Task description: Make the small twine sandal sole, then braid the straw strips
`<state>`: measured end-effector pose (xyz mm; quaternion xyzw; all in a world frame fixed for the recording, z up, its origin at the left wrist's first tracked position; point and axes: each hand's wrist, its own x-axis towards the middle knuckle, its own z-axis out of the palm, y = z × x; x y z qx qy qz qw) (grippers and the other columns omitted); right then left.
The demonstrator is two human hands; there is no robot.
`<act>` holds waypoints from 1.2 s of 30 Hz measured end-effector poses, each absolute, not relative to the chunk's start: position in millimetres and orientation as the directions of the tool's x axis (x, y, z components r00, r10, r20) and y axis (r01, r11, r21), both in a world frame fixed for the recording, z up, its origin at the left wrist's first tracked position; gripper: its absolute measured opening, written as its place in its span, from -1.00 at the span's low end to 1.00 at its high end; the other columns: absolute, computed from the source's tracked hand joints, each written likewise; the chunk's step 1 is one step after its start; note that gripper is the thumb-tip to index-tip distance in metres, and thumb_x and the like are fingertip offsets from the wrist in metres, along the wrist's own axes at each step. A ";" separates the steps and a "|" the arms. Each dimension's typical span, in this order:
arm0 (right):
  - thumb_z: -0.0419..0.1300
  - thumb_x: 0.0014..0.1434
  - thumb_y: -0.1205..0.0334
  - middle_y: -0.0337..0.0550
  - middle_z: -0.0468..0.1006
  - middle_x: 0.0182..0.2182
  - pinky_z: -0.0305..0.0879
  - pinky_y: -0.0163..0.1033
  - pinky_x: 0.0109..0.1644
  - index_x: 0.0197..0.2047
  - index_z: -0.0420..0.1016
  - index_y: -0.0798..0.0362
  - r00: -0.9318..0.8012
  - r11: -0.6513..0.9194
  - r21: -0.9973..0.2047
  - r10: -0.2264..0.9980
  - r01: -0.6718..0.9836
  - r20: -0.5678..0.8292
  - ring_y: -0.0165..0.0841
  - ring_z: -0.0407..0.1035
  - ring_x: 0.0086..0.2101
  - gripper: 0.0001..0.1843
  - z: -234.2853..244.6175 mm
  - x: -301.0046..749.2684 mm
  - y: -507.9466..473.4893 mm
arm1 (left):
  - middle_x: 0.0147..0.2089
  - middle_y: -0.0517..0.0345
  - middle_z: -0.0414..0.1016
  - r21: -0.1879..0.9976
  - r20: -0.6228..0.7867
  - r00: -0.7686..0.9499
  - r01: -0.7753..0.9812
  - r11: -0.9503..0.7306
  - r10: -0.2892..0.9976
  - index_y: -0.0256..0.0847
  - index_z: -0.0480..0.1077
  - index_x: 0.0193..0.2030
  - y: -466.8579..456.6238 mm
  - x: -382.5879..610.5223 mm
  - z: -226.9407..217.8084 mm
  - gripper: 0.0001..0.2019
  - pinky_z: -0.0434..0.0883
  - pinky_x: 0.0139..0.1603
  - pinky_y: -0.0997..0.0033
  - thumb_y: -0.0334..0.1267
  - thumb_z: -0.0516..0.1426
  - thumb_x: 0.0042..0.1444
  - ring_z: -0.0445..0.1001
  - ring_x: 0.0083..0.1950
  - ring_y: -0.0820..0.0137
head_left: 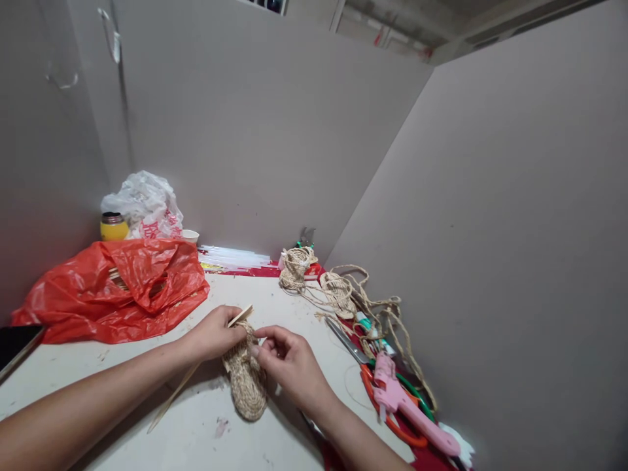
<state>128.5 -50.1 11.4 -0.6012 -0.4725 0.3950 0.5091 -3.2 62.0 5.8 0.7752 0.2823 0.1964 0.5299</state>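
You have soft, cool, moderate light that seems to fall from above, fairly even on the pale tabletop and duller along the left edge of the frame, with small glints on the red bag at left and a soft shadow below your left forearm. You also get wide-angle stretch toward the corners, and slightly smeared detail in the woven piece at lower centre.
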 end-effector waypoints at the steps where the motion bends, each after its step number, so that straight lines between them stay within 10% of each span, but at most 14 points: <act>1: 0.26 -0.06 0.21 -0.36 0.27 -0.63 0.04 -0.37 -0.51 -0.33 0.48 0.14 0.230 -0.042 -0.984 0.973 0.173 -0.001 -0.50 0.10 -0.58 -0.79 7.6 126.6 -49.1 | -0.55 0.29 0.23 0.931 0.004 0.763 0.233 -0.280 0.646 -0.27 0.32 -0.48 61.8 -3.1 5.9 -0.87 0.12 -0.48 0.52 -0.35 -0.02 -0.17 0.16 -0.50 0.50; 14: 0.19 -0.09 0.30 -0.36 0.31 -0.71 0.08 -0.40 -0.58 -0.51 0.35 0.07 0.207 -0.130 -0.984 0.973 0.125 -0.102 -0.51 0.17 -0.66 -0.93 -10.2 136.3 -41.8 | -0.51 0.29 0.25 0.985 -0.093 0.811 0.159 -0.066 0.577 -0.28 0.32 -0.43 63.2 -1.3 2.4 -0.90 0.18 -0.46 0.55 -0.32 0.09 -0.14 0.20 -0.48 0.52; 20: 0.22 -0.10 0.21 -0.38 0.32 -0.70 0.13 -0.42 -0.61 -0.47 0.32 0.07 0.278 -0.183 -0.983 0.945 0.008 -0.174 -0.48 0.25 -0.65 -0.84 -10.9 141.5 -39.1 | -0.62 0.41 0.15 0.951 -0.308 0.790 0.274 0.144 0.531 -0.23 0.33 -0.20 58.1 -2.8 7.2 -0.69 -0.10 -0.70 0.55 -0.21 0.20 -0.13 -0.01 -0.68 0.61; 36: 0.24 -0.08 0.23 -0.42 0.28 -0.72 0.08 -0.43 -0.62 -0.47 0.30 0.07 0.244 -0.147 -0.989 0.959 -0.019 -0.147 -0.54 0.15 -0.68 -0.83 -10.8 144.1 -39.1 | -0.74 0.44 0.05 0.933 -0.359 0.727 0.282 0.222 0.585 -0.24 0.30 -0.48 47.9 2.8 2.2 -0.91 -0.16 -0.68 0.53 -0.32 0.11 -0.20 -0.07 -0.71 0.63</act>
